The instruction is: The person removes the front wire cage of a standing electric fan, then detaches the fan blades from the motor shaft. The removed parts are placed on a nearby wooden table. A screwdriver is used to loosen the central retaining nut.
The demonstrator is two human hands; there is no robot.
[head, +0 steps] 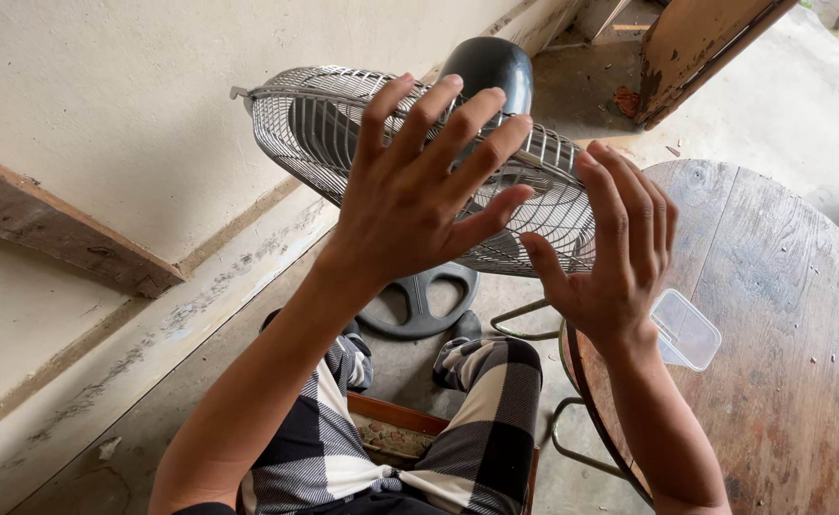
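Your left hand (419,191) and right hand (615,253) are both wide open, fingers spread, holding nothing. They hover in front of the metal fan cage (343,124), which stands beside the round wooden table (782,315).

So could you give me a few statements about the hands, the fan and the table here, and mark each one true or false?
1. Both hands, left hand and right hand, are spread open in front of the round silver wire fan guard. True.
2. The right hand grips a screwdriver. False: it holds nothing.
3. A small clear plastic lidded box lies on the round worn wooden table. True.
4. The black domed fan motor housing sits on the table. False: it is behind the guard, off the table.
5. The person wears checked black-and-white trousers. True.
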